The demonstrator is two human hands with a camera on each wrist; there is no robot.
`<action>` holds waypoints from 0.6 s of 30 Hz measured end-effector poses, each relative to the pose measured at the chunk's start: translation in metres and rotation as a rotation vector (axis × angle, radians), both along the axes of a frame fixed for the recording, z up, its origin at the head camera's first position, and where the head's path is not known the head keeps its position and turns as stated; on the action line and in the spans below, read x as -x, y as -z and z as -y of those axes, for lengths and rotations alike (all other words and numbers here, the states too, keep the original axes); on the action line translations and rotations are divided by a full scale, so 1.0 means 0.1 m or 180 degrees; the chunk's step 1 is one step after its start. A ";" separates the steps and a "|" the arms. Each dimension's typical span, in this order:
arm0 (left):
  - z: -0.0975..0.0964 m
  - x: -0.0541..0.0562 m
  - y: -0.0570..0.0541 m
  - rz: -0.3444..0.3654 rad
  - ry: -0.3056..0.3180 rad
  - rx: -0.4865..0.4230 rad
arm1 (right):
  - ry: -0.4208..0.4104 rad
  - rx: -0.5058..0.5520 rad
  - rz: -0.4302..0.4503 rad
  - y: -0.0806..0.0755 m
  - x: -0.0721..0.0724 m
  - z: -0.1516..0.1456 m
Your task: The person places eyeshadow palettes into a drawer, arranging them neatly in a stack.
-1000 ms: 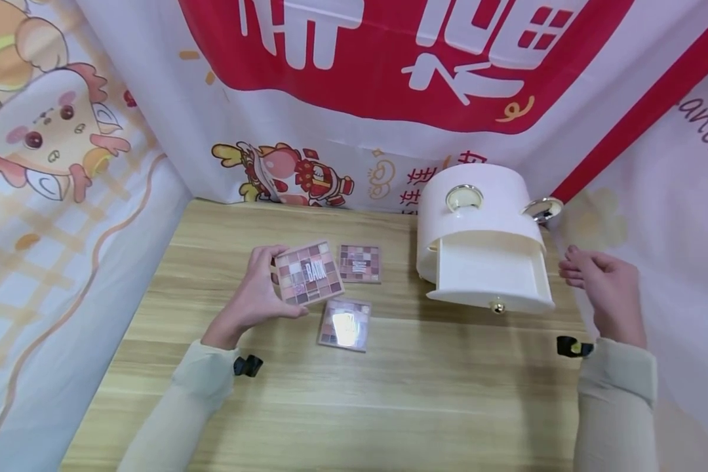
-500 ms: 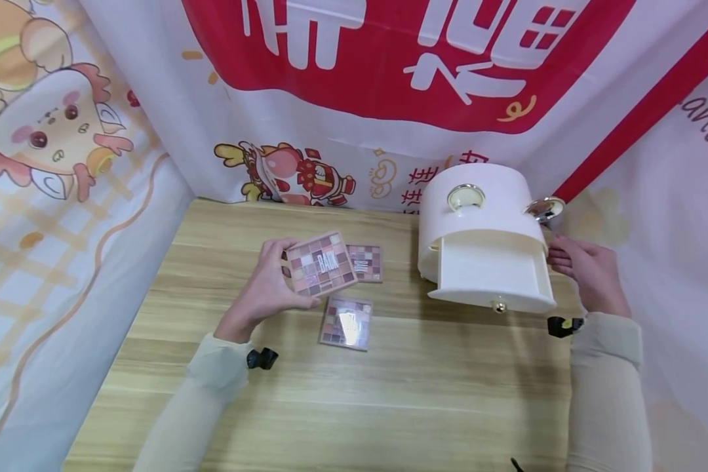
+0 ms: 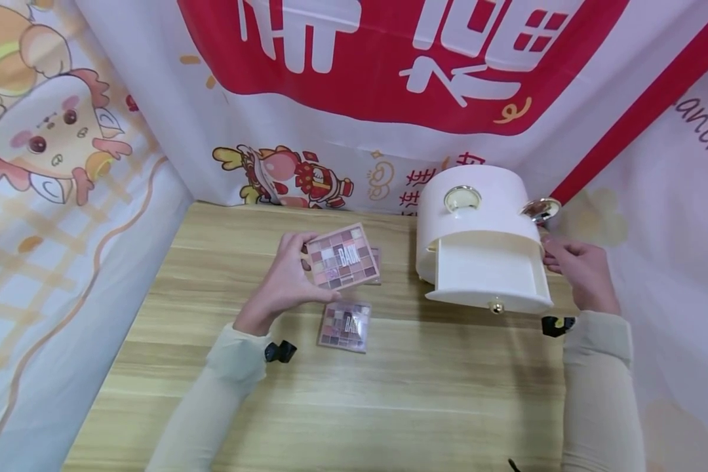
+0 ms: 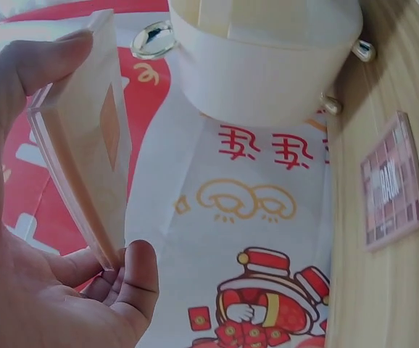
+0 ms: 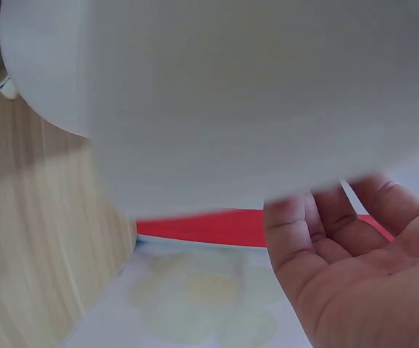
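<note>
My left hand grips an eyeshadow palette by its edges, thumb at the near side, tilted above the table. In the left wrist view the held palette shows its plain back and side edge. Beneath it, a second palette lies mostly covered in the head view. A third palette lies flat nearer to me. To the right stands a white rounded storage box with its drawer pulled out. My right hand touches the box's right side with loosely bent fingers.
Two round gold-rimmed pieces project from the box's upper part, and a gold knob sits on the drawer front. Printed cloth hangs behind the wood-grain table and at both sides. A small dark tip shows at the bottom edge.
My left hand has carried the palette to the right and slightly away from me, over the farther palette. My right hand has moved left from beside the box to its side wall.
</note>
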State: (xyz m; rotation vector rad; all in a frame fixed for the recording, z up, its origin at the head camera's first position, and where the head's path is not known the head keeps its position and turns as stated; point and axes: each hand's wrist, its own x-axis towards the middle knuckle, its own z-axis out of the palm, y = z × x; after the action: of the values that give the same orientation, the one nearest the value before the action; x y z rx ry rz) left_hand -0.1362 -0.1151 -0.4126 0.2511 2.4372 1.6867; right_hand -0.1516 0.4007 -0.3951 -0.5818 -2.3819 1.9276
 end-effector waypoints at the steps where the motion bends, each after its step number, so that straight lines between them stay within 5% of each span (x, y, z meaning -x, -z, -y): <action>1: -0.02 0.01 -0.01 -0.0017 0.0008 0.0000 | 0.0004 -0.0032 0.0003 0.00 0.00 0.00; 13: -0.33 0.06 -0.17 -0.0127 0.0226 0.0001 | -0.0006 -0.0351 0.0036 0.02 -0.01 0.00; 18: -0.50 0.10 -0.24 -0.0262 0.0291 0.0054 | 0.0034 -0.0115 -0.0040 0.03 -0.02 0.01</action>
State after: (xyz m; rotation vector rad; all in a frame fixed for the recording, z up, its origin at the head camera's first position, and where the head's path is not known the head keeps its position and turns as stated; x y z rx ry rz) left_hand -0.1464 -0.0648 -0.3889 0.4310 2.4560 1.6480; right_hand -0.1498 0.4000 -0.3982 -0.5775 -2.3958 1.8740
